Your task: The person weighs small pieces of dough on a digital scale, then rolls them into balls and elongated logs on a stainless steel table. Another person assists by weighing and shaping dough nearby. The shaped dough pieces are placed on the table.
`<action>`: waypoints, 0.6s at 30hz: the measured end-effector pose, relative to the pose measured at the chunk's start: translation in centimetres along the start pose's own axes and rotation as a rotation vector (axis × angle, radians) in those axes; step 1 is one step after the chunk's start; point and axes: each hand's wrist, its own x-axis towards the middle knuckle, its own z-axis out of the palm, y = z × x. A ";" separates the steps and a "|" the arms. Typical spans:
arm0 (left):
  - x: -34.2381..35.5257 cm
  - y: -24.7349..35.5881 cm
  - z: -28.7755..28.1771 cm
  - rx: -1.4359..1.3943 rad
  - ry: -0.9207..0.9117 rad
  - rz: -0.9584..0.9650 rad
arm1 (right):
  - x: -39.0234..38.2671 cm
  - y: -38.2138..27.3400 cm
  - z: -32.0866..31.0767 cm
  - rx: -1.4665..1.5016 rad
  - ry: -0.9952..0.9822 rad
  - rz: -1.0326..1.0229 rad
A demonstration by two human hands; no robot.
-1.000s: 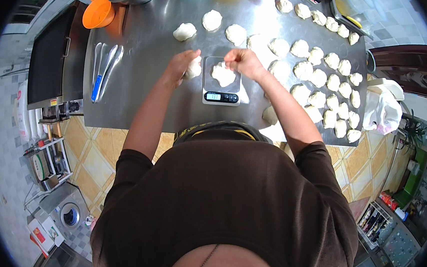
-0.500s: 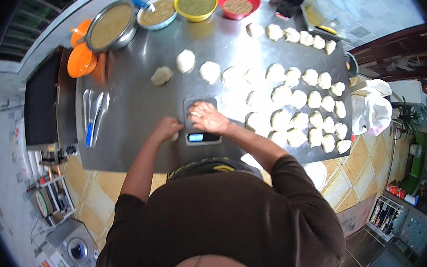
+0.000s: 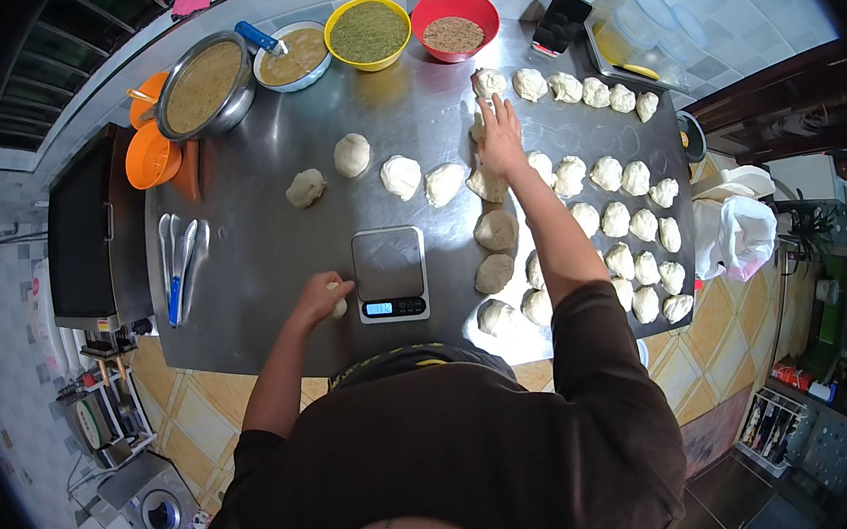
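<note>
A white digital scale (image 3: 388, 262) lies near the front of the steel table, with nothing on its pan. Just left of it, my left hand (image 3: 325, 295) is closed around a pale dough piece (image 3: 337, 308), mostly hidden by the fingers. My right hand (image 3: 503, 141) reaches toward the back, fingers apart over a dough piece (image 3: 477, 124) in the right group, partly covering it. Several loose dough balls (image 3: 400, 177) lie behind the scale. To the right stand several rows of lumpy dough pieces (image 3: 606, 173), some flatter and duller near the scale.
Bowls line the back left: a steel one (image 3: 206, 88), a light blue one (image 3: 290, 67), yellow (image 3: 367, 34) and red (image 3: 454, 30). Orange bowls (image 3: 153, 159) and metal tongs (image 3: 180, 270) are at left. A phone (image 3: 561, 22) and tray of containers (image 3: 641, 33) stand at back right.
The dough lump has left the scale. My right hand has moved from the scale to the back right. My left hand has moved lower in the picture, still holding dough, as the view shifted.
</note>
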 end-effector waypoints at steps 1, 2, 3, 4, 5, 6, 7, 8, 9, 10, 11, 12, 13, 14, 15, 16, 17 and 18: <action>-0.2 -0.4 -0.3 -0.036 0.014 0.008 | -1.0 -0.9 -1.1 0.057 0.001 -0.034; -0.5 -0.8 -0.4 -0.073 0.021 0.021 | -2.5 -1.8 -2.5 0.106 0.002 -0.063; -0.5 -1.0 -0.5 -0.108 0.016 0.021 | -4.0 -2.2 -3.1 0.257 -0.263 0.011; -0.4 -1.3 -0.7 -0.144 0.011 0.021 | -6.3 -2.5 -2.9 0.076 -0.267 -0.022; -0.4 -1.4 -0.6 -0.180 0.001 0.019 | -8.6 -2.4 -2.7 -0.107 -0.273 -0.051; -0.9 -0.6 -0.7 -0.180 -0.005 0.026 | -8.5 -1.3 -2.7 -0.050 -0.314 0.011; -1.0 0.4 -0.8 -0.181 -0.009 0.033 | -7.9 0.2 -2.7 0.005 -0.356 0.073; -1.0 1.2 -1.1 -0.184 0.000 0.036 | -7.1 0.3 -3.1 0.110 -0.293 0.137; -1.0 0.8 -1.3 -0.226 0.004 0.017 | -6.3 -1.7 -4.6 0.223 -0.249 0.299; -1.2 0.1 -1.9 -0.268 0.016 -0.012 | -5.7 -4.8 -7.7 0.498 -0.315 0.349; -0.9 0.0 -2.0 -0.450 0.035 0.013 | -5.8 -7.3 -9.9 0.763 -0.376 0.410; -0.5 0.1 -1.7 -0.628 0.045 0.046 | -7.0 -8.8 -9.8 0.725 -0.364 0.191; -0.5 0.4 -1.7 -0.747 0.061 0.062 | -8.3 -10.7 -9.2 0.686 -0.350 -0.026; -0.5 1.2 -1.9 -0.865 0.074 0.092 | -9.8 -12.5 -8.1 0.665 -0.392 -0.183; -0.8 1.8 -2.2 -0.927 0.089 0.088 | -11.2 -14.8 -7.9 0.649 -0.451 -0.288; -1.2 2.4 -2.4 -0.992 0.104 0.085 | -12.5 -17.4 -8.5 0.517 -0.575 -0.257; -1.4 2.9 -2.5 -1.054 0.110 0.087 | -13.5 -18.4 -7.9 0.408 -0.619 -0.344; -1.2 2.9 -2.5 -1.112 0.109 0.132 | -14.2 -19.0 -7.1 0.297 -0.610 -0.411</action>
